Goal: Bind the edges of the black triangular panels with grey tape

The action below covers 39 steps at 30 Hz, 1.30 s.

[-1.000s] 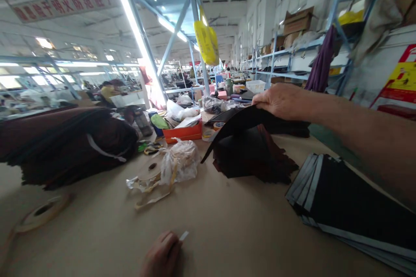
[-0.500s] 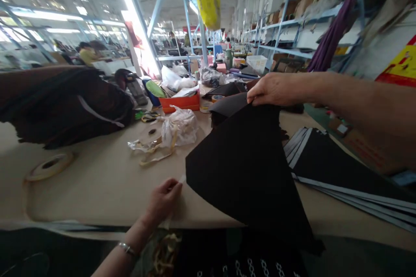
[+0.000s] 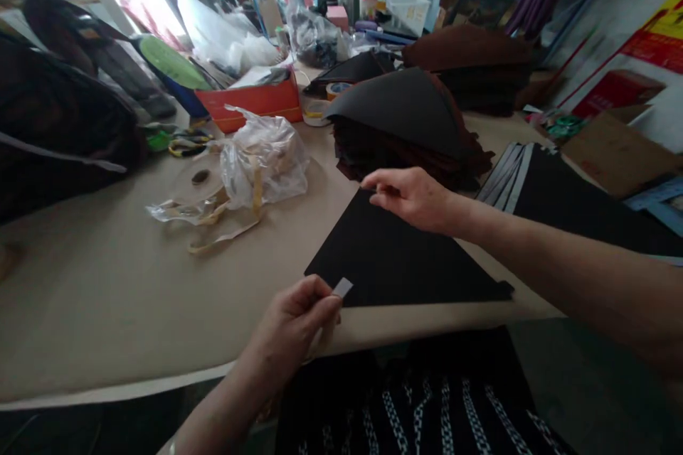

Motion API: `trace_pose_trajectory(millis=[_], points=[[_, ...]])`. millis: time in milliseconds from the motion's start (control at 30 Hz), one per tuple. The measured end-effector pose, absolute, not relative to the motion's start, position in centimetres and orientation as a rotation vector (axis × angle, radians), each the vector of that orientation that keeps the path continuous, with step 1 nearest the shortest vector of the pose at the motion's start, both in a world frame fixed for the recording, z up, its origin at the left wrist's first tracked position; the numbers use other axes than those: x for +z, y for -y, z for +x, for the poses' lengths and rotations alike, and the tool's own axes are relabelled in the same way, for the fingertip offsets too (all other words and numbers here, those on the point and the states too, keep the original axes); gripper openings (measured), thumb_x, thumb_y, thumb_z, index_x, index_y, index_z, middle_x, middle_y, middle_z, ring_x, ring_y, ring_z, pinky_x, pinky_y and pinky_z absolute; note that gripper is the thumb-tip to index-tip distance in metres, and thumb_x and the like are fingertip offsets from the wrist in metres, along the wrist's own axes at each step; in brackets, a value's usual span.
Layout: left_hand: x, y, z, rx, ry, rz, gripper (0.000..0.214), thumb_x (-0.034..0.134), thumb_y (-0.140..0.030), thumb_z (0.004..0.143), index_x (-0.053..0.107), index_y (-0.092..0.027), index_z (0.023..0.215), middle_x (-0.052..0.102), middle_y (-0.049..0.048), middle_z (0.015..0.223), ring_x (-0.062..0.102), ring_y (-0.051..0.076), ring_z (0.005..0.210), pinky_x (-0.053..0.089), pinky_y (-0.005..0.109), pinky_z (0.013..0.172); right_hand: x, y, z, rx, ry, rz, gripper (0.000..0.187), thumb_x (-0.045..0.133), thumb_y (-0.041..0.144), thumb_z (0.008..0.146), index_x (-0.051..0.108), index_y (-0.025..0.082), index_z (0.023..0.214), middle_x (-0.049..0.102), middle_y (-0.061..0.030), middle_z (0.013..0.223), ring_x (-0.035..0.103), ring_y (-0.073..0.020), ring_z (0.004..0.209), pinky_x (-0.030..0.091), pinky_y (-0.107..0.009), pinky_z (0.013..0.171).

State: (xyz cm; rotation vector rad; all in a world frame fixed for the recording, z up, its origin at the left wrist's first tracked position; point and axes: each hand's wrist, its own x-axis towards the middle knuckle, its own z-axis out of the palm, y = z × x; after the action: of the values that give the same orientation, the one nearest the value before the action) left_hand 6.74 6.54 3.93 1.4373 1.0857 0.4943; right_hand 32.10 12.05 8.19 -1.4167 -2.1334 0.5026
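My left hand [image 3: 299, 316] is closed in a pinch on a strip of pale tape [image 3: 343, 287], whose short end sticks out past the fingertips. A black, roughly triangular panel [image 3: 405, 259] lies flat on the table in front of me, its left corner just beyond that hand. At the panel's far corner is my right hand [image 3: 410, 197], fingers curled with thumb and forefinger closed about the edge. Behind it rises a stack of dark panels [image 3: 400, 103] with ragged brown edges. On the right lie fanned black panels [image 3: 581, 206] with pale grey edge strips.
A crumpled clear plastic bag [image 3: 267, 160] and a tape roll [image 3: 197, 181] lie left of centre. Farther back are an orange box [image 3: 256, 103] and brown stacked pieces [image 3: 469, 60]. A dark heap [image 3: 58, 135] stands far left. The table's edge [image 3: 133, 387] runs near me.
The black panel has come down from a raised, hanging position to lie flat. My right hand has lowered with it; my left hand has moved right with the tape. The view has tilted down.
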Motion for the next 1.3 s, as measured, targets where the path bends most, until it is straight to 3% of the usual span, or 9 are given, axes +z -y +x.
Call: trace_pose_trajectory(millis=[67, 133, 300, 533, 667, 833, 967, 1133, 1300], points=[[3.9, -6.3, 8.3, 0.374, -1.02, 1.396, 0.03, 0.057, -0.043, 0.073, 0.05, -0.015, 0.064, 0.05, -0.0025, 0.056, 0.038, 0.009, 0.05, 0.029, 0.018, 0.048, 7.0, -8.2, 31.9, 0.913, 1.918, -1.459, 0.023, 0.053, 0.03, 0.086, 0.064, 0.013, 0.098, 0.053, 0.0008, 0.068, 0.046, -0.0094, 0.061, 0.037, -0.022, 0.061], [3.8, -6.4, 9.3, 0.29, -0.991, 1.423, 0.029, 0.057, -0.042, 0.073, 0.052, -0.015, 0.064, 0.048, -0.0032, 0.054, 0.035, 0.009, 0.049, 0.025, 0.018, 0.046, 5.7, -4.8, 31.8, 1.229, 1.688, -1.488, 0.025, 0.056, 0.035, 0.084, 0.065, 0.015, 0.095, 0.053, 0.0006, 0.07, 0.044, -0.0093, 0.062, 0.037, -0.022, 0.059], [2.9, -7.1, 10.4, 0.225, -0.972, 1.551, 0.022, 0.057, -0.035, 0.075, 0.056, -0.015, 0.066, 0.052, -0.0018, 0.059, 0.041, 0.01, 0.055, 0.028, 0.019, 0.049, 3.5, -1.1, 31.0, 1.558, 1.289, -1.559, 0.031, 0.065, 0.039, 0.075, 0.062, 0.018, 0.098, 0.05, 0.0009, 0.074, 0.042, -0.0089, 0.061, 0.034, -0.02, 0.054], [3.1, -7.5, 10.8, 0.112, -0.972, 1.779, 0.017, 0.06, -0.025, 0.077, 0.055, -0.015, 0.064, 0.047, -0.0048, 0.055, 0.039, 0.01, 0.051, 0.026, 0.018, 0.046, 3.2, -2.0, 30.2, 1.52, 1.473, -1.503, 0.011, 0.056, 0.024, 0.08, 0.054, 0.016, 0.073, 0.049, 0.0028, 0.066, 0.04, -0.0076, 0.058, 0.032, -0.02, 0.053], [4.2, -8.4, 10.4, 0.04, -0.886, 1.932, 0.01, 0.059, -0.027, 0.082, 0.064, -0.018, 0.079, 0.057, -0.0023, 0.066, 0.049, 0.012, 0.059, 0.031, 0.018, 0.05, 3.6, -2.0, 30.6, 1.53, 1.489, -1.462, 0.012, 0.053, 0.023, 0.082, 0.052, 0.016, 0.073, 0.045, 0.0038, 0.065, 0.036, -0.0072, 0.057, 0.03, -0.02, 0.052], [5.9, -8.9, 11.3, -0.069, -0.716, 1.601, 0.024, 0.052, -0.032, 0.084, 0.064, -0.02, 0.101, 0.059, 0.0002, 0.078, 0.052, 0.014, 0.062, 0.039, 0.018, 0.05, 4.0, -1.3, 31.2, 1.591, 1.346, -1.395, 0.014, 0.055, 0.028, 0.083, 0.053, 0.016, 0.076, 0.044, 0.0032, 0.067, 0.035, -0.0079, 0.058, 0.029, -0.021, 0.052], [6.1, -8.6, 13.5, -0.112, -0.65, 1.38, 0.024, 0.058, -0.035, 0.075, 0.065, -0.016, 0.087, 0.061, 0.0022, 0.072, 0.055, 0.015, 0.06, 0.044, 0.02, 0.053, 4.5, -0.4, 32.2, 1.558, 1.28, -1.389, 0.015, 0.057, 0.03, 0.082, 0.054, 0.016, 0.076, 0.045, 0.0023, 0.068, 0.037, -0.0087, 0.06, 0.031, -0.022, 0.055], [4.7, -9.7, 14.0, -0.077, -0.767, 1.576, 0.028, 0.062, -0.041, 0.069, 0.063, -0.015, 0.058, 0.053, 0.0001, 0.047, 0.045, 0.012, 0.041, 0.031, 0.015, 0.04, 5.1, 1.3, 36.1, 1.335, 1.279, -1.577, 0.016, 0.056, 0.03, 0.08, 0.051, 0.017, 0.073, 0.041, 0.003, 0.065, 0.035, -0.0094, 0.059, 0.03, -0.023, 0.055], [1.7, -11.8, 10.2, -0.15, -0.943, 1.633, 0.035, 0.067, -0.046, 0.066, 0.061, -0.014, 0.052, 0.05, -0.0007, 0.042, 0.044, 0.011, 0.037, 0.028, 0.012, 0.035, 3.3, 4.1, 41.6, 1.127, 1.201, -1.838, 0.021, 0.054, 0.037, 0.079, 0.052, 0.017, 0.075, 0.04, 0.0025, 0.064, 0.035, -0.0101, 0.057, 0.03, -0.024, 0.055]])
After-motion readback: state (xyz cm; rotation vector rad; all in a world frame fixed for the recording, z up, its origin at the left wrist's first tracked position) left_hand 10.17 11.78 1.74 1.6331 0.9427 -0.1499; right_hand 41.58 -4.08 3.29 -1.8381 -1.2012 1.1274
